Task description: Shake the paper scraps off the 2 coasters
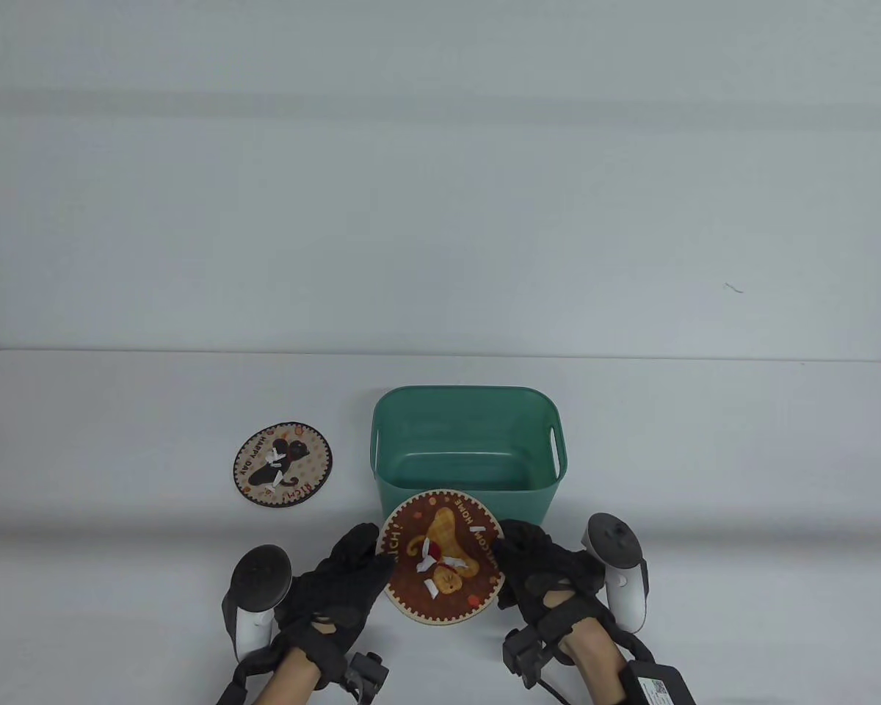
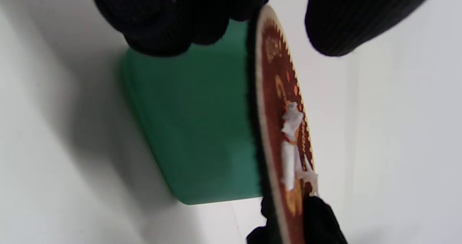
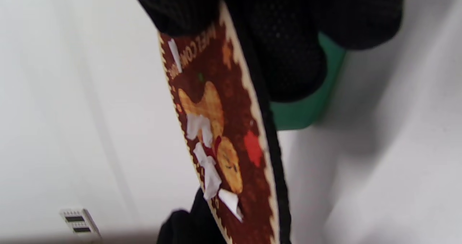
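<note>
A round brown coaster with a yellow cat picture is held up off the table, just in front of the green bin. My left hand grips its left edge and my right hand grips its right edge. Several white paper scraps lie on its face, seen too in the left wrist view as paper scraps and in the right wrist view as paper scraps. A second round coaster with a black cat and white scraps lies flat on the table to the left.
The green plastic bin has handle slots and looks empty inside. The white table stretches right and left of it, with its far edge in front of a pale wall.
</note>
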A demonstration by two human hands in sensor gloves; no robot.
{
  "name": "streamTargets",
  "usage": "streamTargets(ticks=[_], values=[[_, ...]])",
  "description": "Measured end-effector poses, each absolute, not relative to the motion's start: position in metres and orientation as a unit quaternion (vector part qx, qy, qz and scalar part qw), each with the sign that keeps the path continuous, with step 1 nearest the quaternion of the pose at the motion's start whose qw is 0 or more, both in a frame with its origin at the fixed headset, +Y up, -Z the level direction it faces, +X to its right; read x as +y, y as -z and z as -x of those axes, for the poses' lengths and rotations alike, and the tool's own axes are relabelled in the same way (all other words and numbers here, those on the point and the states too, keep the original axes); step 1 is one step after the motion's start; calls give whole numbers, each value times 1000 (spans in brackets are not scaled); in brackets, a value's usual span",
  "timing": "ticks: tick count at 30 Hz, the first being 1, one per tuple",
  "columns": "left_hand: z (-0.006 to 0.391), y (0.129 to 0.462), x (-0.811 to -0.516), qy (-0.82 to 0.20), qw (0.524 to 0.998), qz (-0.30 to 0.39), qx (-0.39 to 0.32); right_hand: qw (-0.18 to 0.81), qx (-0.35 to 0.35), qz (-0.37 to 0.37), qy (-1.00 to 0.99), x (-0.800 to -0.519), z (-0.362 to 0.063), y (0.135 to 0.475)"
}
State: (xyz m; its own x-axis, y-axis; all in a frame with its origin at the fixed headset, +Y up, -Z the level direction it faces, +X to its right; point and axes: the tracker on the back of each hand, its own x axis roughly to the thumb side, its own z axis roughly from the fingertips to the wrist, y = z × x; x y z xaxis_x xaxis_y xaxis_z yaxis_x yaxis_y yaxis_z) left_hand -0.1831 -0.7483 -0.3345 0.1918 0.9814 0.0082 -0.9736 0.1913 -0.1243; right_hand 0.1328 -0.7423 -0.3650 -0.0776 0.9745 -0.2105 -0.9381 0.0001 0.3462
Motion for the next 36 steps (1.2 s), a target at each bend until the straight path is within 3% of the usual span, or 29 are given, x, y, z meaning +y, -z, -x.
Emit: streamTargets(ticks=[7, 13, 22, 26, 31, 36], values=[[195, 339, -747, -650, 758, 55, -7, 669, 216, -58, -709, -743, -126, 368], [191, 348, -721, -647, 762, 43, -13, 560, 142, -109, -809, -699, -131, 385], [176, 380, -660, -634, 773, 20, -19, 536, 111, -129, -827, -643, -145, 419], [168, 402, -634, -623, 782, 11, -21, 529, 64, -119, -838, -617, -149, 437], [160, 429, -615, -588, 809, -6, -10, 500, 5, -98, -860, -600, -148, 451], [155, 449, -617, -587, 810, -10, -1, 448, -18, -72, -891, -602, -144, 464]])
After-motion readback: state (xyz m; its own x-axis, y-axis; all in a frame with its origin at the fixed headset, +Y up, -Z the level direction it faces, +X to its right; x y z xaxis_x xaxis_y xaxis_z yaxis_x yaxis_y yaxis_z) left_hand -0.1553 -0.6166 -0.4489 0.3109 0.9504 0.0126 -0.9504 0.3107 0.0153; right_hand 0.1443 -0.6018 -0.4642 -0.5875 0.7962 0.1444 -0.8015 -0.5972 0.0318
